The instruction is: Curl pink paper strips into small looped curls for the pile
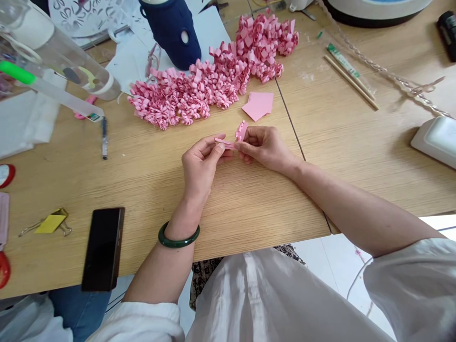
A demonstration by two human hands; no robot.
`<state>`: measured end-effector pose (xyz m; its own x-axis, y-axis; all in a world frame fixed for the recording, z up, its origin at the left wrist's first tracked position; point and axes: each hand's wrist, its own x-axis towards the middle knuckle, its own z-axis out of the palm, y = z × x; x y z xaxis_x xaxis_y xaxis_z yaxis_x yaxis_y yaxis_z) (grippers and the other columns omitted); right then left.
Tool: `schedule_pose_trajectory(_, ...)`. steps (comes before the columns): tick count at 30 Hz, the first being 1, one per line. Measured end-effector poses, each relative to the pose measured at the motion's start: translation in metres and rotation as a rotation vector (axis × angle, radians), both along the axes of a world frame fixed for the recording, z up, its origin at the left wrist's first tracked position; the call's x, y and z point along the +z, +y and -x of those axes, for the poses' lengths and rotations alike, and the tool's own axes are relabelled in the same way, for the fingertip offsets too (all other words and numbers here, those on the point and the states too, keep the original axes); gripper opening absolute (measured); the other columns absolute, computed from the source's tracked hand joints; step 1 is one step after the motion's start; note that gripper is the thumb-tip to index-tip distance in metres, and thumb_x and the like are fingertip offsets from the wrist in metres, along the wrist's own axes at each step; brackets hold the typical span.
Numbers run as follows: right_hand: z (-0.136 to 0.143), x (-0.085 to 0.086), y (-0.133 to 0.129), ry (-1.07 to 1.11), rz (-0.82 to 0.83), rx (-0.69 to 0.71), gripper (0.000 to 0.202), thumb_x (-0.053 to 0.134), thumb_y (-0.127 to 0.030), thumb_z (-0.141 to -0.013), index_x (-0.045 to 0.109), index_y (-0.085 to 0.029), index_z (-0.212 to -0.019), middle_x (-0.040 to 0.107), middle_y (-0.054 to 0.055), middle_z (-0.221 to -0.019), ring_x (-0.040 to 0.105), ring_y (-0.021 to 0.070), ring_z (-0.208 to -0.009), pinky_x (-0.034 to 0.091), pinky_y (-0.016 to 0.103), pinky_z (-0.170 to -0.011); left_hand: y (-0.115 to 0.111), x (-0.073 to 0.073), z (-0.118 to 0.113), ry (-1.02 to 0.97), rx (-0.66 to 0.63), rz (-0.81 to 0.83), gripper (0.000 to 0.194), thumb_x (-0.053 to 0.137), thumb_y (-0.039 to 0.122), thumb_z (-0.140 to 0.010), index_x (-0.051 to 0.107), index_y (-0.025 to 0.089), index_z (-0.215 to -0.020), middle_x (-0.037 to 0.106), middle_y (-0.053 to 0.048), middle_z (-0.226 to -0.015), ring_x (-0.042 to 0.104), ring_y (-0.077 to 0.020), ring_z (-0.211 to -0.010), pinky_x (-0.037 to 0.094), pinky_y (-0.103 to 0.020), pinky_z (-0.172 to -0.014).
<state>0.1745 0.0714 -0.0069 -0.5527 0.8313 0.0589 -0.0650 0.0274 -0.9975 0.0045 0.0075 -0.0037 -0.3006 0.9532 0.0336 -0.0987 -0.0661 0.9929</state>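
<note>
My left hand (pixel 204 159) pinches a narrow folded strip of pink paper (pixel 224 142) between thumb and fingers. Close beside it, my right hand (pixel 265 147) is closed on a small pink paper piece (pixel 241 130) with a row of little curls along one edge. The right thumb and fingertip meet the end of the strip, so both hands touch it. Just beyond the hands lies a small stack of flat pink paper squares (pixel 258 105). Behind that stretches a long heap of curled pink paper pieces (pixel 199 90).
A dark blue cup (pixel 174 33) and a clear bottle (pixel 76 61) stand at the back left. A phone (pixel 103 249) and a yellow binder clip (pixel 52 222) lie at left. Wooden sticks (pixel 351 83), a braided cord (pixel 384 71) and a white device (pixel 436 140) occupy the right.
</note>
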Motion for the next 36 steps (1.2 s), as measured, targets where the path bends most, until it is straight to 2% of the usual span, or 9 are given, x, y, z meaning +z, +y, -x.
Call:
schedule_pose_trajectory(3, 0.001, 0.0, 0.0, -0.012, -0.007, 0.003, 0.034, 0.079, -0.031, -0.097, 0.057, -0.018, -0.075, 0.063, -0.002, -0.064, 0.054, 0.0075, -0.052, 0.048, 0.02, -0.048, 0.0, -0.002, 0.001, 0.075, 0.012, -0.016, 0.017, 0.086, 0.032, -0.081, 0.083, 0.019, -0.091, 0.082, -0.005, -0.098, 0.076, -0.0133, -0.072, 0.068, -0.027, -0.072)
schedule_pose_trajectory(6, 0.001, 0.001, 0.0, -0.014, -0.008, -0.007, 0.033, 0.079, -0.029, -0.097, 0.057, -0.019, -0.075, 0.062, -0.002, -0.064, 0.054, 0.008, -0.053, 0.049, 0.02, -0.049, 0.0, -0.002, 0.002, 0.164, 0.027, -0.069, 0.01, 0.082, 0.028, -0.084, 0.084, 0.02, -0.09, 0.08, -0.007, -0.107, 0.077, -0.0174, -0.089, 0.068, -0.027, -0.074)
schedule_pose_trajectory(9, 0.001, 0.001, 0.0, -0.016, 0.007, -0.023, 0.029, 0.077, -0.023, -0.097, 0.057, -0.019, -0.076, 0.063, -0.002, -0.066, 0.056, 0.0081, -0.054, 0.049, 0.02, -0.049, -0.001, 0.001, 0.003, 0.295, 0.099, -0.171, 0.009, 0.081, 0.026, -0.086, 0.086, 0.022, -0.092, 0.075, -0.007, -0.111, 0.074, -0.0206, -0.105, 0.067, -0.025, -0.075)
schedule_pose_trajectory(13, 0.0, -0.001, 0.001, -0.024, -0.007, -0.026, 0.029, 0.075, -0.021, -0.098, 0.056, -0.019, -0.076, 0.062, -0.003, -0.065, 0.055, 0.0077, -0.054, 0.048, 0.019, -0.049, 0.0, 0.004, 0.006, 0.411, 0.16, -0.185, 0.014, 0.078, 0.034, -0.093, 0.086, 0.023, -0.091, 0.073, -0.006, -0.101, 0.071, -0.0168, -0.096, 0.06, -0.022, -0.07)
schedule_pose_trajectory(17, 0.001, -0.001, 0.0, 0.003, -0.036, -0.012, 0.034, 0.08, -0.037, -0.096, 0.057, -0.019, -0.078, 0.057, -0.004, -0.062, 0.052, 0.0075, -0.054, 0.046, 0.02, -0.048, 0.0, 0.003, 0.007, 0.484, 0.184, -0.211, 0.016, 0.086, 0.039, -0.087, 0.086, 0.023, -0.086, 0.074, -0.004, -0.088, 0.069, -0.0141, -0.082, 0.053, -0.022, -0.063)
schedule_pose_trajectory(22, 0.001, 0.007, -0.004, 0.028, -0.07, -0.005, 0.044, 0.086, -0.056, -0.087, 0.063, -0.018, -0.089, 0.063, -0.002, -0.075, 0.053, 0.0081, -0.061, 0.046, 0.021, -0.051, -0.002, 0.001, 0.0, 0.382, 0.081, -0.162, 0.019, 0.079, 0.04, -0.094, 0.085, 0.023, -0.089, 0.08, -0.002, -0.083, 0.066, -0.0105, -0.066, 0.056, -0.023, -0.067)
schedule_pose_trajectory(26, -0.001, 0.011, -0.005, -0.022, -0.088, -0.014, 0.052, 0.08, -0.066, -0.087, 0.067, -0.015, -0.088, 0.064, -0.001, -0.073, 0.05, 0.0081, -0.062, 0.043, 0.022, -0.053, -0.004, 0.002, -0.005, 0.374, 0.108, -0.139, 0.027, 0.079, 0.047, -0.093, 0.084, 0.022, -0.088, 0.079, -0.001, -0.078, 0.068, -0.0115, -0.066, 0.057, -0.024, -0.068)
schedule_pose_trajectory(30, -0.001, 0.013, -0.005, -0.04, -0.097, 0.001, 0.053, 0.08, -0.065, -0.087, 0.071, -0.013, -0.089, 0.068, 0.001, -0.074, 0.048, 0.0079, -0.063, 0.043, 0.023, -0.056, -0.005, 0.005, -0.007, 0.386, 0.13, -0.128, 0.031, 0.079, 0.049, -0.094, 0.081, 0.02, -0.081, 0.077, -0.001, -0.076, 0.069, -0.0116, -0.068, 0.058, -0.024, -0.072)
schedule_pose_trajectory(36, 0.001, 0.014, -0.006, -0.039, -0.076, -0.005, 0.042, 0.081, -0.056, -0.089, 0.071, -0.015, -0.087, 0.077, 0.006, -0.081, 0.066, 0.0134, -0.072, 0.051, 0.025, -0.062, -0.007, 0.006, -0.01, 0.368, 0.072, -0.108, 0.027, 0.078, 0.046, -0.094, 0.083, 0.022, -0.083, 0.077, 0.0, -0.075, 0.068, -0.0127, -0.068, 0.057, -0.025, -0.072)
